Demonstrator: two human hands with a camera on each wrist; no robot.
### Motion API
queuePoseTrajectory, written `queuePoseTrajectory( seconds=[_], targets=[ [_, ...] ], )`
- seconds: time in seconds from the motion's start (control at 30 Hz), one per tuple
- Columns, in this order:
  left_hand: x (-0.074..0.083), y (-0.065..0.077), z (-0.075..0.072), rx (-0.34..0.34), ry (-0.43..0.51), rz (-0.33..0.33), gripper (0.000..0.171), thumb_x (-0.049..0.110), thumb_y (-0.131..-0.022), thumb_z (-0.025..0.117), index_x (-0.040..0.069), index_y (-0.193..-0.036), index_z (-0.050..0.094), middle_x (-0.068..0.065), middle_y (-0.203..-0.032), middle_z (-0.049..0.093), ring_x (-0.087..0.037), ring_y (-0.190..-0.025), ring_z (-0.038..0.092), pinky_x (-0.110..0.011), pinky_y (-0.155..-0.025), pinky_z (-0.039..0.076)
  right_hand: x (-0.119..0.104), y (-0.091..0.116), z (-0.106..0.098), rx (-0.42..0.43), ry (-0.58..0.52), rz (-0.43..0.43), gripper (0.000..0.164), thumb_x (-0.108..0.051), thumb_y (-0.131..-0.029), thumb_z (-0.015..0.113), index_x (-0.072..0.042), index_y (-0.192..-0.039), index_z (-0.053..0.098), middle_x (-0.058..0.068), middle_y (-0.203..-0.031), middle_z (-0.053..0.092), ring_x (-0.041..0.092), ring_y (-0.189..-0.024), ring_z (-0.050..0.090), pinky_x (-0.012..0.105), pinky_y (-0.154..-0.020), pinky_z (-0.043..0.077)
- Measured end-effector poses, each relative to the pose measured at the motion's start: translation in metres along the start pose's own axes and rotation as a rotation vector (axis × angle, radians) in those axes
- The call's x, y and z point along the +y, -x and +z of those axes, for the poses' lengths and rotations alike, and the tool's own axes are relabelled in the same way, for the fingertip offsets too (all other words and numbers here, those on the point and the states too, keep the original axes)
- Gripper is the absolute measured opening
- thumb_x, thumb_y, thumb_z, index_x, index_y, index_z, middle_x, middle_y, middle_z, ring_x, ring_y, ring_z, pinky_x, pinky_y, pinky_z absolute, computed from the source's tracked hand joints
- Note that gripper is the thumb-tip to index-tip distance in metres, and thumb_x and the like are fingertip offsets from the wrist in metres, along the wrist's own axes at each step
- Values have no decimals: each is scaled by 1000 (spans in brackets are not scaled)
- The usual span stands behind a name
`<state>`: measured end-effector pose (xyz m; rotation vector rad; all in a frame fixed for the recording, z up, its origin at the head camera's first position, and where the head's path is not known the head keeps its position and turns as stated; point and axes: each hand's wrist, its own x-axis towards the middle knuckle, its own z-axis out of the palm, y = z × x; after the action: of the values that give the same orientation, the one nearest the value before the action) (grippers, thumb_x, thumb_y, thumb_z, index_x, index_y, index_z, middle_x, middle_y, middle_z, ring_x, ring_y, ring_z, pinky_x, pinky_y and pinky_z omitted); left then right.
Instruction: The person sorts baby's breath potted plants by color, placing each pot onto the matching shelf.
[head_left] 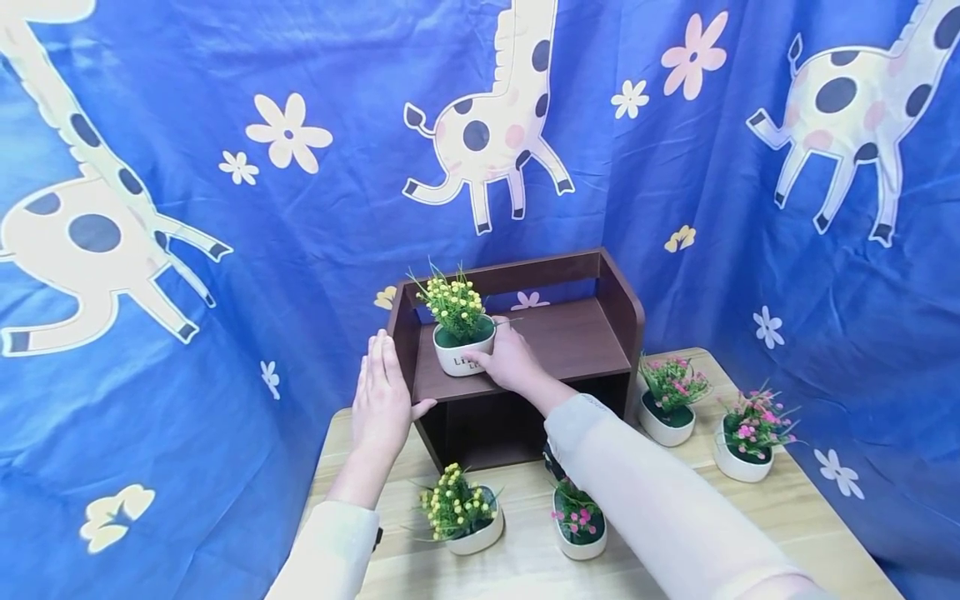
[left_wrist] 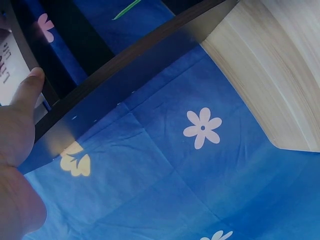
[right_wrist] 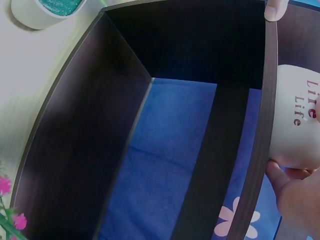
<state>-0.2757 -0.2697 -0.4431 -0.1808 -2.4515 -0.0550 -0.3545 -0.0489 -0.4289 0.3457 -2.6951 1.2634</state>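
A white oval pot (head_left: 452, 360) of yellow artificial flowers stands at the left end of the upper board of a dark brown shelf (head_left: 555, 333). My right hand (head_left: 513, 354) grips this pot from its right side, thumb across the lettered front; the right wrist view shows the lettering on the pot (right_wrist: 292, 135) and fingers at its side. Against the shelf's left side panel lies my left hand (head_left: 382, 404), its fingers straight and pointing up. Its thumb (left_wrist: 31, 85) reaches over the front edge of the board in the left wrist view.
Before the shelf, a second yellow-flowered pot (head_left: 480, 537) and a pink-flowered pot (head_left: 581, 546) stand on the wooden table (head_left: 517, 575). Two more pink-flowered pots (head_left: 667, 429) (head_left: 742, 467) are to its right. A blue giraffe-print curtain (head_left: 337, 225) hangs behind and around.
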Motion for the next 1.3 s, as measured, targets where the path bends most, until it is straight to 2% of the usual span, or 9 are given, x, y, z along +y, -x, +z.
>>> queuePoseTrajectory(
  seconds=[0.23, 0.83, 1.13, 1.3],
  targets=[
    [2, 1, 2, 4, -6, 19, 150, 50, -52, 97, -2, -159, 6, -19, -170, 6, -34, -157, 19, -48, -127, 27, -1, -4, 4, 3, 12, -1, 90, -52, -83, 77, -4, -149, 38, 17, -142, 59, 32, -131, 58, 46, -110, 49],
    [2, 3, -2, 18, 6, 4, 147, 47, -52, 98, -2, -159, 9, -19, -170, 8, -32, -157, 18, -49, -127, 27, -10, -4, 14, 41, 68, -61, 90, -51, -85, 75, -2, -150, 36, 21, -144, 55, 35, -132, 57, 45, -112, 48],
    [1, 1, 2, 8, -4, 9, 149, 50, -53, 97, -2, -159, 6, -19, -170, 6, -33, -158, 16, -49, -126, 27, -2, -3, 15, 56, 48, -90, 92, -53, -85, 75, -1, -151, 37, 20, -144, 55, 34, -133, 56, 45, -113, 47],
    [0, 1, 1, 7, -12, 3, 149, 49, -53, 97, -2, -159, 6, -19, -170, 7, -33, -158, 17, -49, -126, 28, 2, 0, 18, 29, 53, -72, 98, -56, -86, 71, 1, -155, 30, 23, -151, 48, 34, -139, 50, 46, -116, 44]
  ],
)
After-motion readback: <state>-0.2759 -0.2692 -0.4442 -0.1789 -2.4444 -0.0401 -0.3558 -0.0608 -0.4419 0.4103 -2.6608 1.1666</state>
